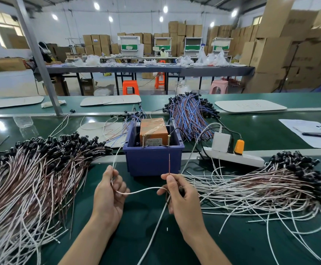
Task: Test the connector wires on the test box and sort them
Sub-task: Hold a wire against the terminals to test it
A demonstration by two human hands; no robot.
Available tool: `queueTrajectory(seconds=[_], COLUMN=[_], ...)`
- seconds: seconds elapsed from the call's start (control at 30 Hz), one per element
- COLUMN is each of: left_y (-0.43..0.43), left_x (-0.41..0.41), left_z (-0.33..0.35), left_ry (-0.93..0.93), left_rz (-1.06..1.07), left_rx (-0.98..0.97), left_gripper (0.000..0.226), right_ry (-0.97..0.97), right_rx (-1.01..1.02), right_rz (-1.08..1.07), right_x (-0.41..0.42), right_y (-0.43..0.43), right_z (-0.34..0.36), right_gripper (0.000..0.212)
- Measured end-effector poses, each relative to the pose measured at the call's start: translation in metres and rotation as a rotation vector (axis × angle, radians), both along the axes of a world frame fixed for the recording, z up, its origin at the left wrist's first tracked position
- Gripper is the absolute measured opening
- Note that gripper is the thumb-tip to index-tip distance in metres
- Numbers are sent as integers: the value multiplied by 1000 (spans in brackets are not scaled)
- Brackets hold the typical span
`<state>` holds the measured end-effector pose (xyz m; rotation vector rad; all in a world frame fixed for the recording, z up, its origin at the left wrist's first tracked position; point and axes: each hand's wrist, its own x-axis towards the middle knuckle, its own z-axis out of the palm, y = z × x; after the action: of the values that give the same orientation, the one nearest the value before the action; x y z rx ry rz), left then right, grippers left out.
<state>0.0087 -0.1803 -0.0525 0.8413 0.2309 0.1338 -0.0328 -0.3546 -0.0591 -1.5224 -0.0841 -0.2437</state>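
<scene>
Wire runs between your two hands. Your left hand [108, 195] pinches a white wire [142, 190] between thumb and curled fingers, and the wire's end rises just above the thumb. From there the wire sags across to your right hand [184, 199]. That hand pinches a thin brown wire [169, 165] between thumb and forefinger and holds it upright, its tip in front of the near wall of the blue bin [152, 161]. Something dark shows inside the right hand's curled fingers; what it is cannot be told.

The blue bin stands just beyond your hands, between them, on the green bench [134, 217]. Inside it sits the orange test box [153, 131], taped over, with two brass screws [143, 139] standing at its near edge. The brown wire's tip is below the right-hand screw and does not reach it.

Out past your left hand lies a big heap of wires [31, 178] with black connectors. Out past your right hand a second heap [261, 188] fans across the bench. Beyond the bin lies a bundle of blue and red wires [190, 115]. Beyond your right hand, beside the bin, a white power strip [251, 159] carries an orange plug [239, 147].
</scene>
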Motion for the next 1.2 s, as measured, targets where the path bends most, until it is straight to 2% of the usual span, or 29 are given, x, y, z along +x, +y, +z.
queueTrajectory(seconds=[0.7, 0.87, 1.03, 1.2], left_y=[-1, -1, -3, -4], left_x=[-2, -4, -6, -5], left_z=[3, 6, 6, 4], left_ry=[11, -3, -30, -57], left_rz=[0, -32, -165, -240], left_rx=[18, 19, 51, 56], left_gripper=[31, 29, 28, 26], right_ry=[-9, -45, -107, -166], right_rx=[-48, -111, -143, -158], right_rz=[-54, -140, -271, -357], right_x=[4, 5, 7, 15], right_y=[-2, -4, -7, -10], right_z=[-6, -8, -7, -6], right_gripper=[18, 19, 20, 28])
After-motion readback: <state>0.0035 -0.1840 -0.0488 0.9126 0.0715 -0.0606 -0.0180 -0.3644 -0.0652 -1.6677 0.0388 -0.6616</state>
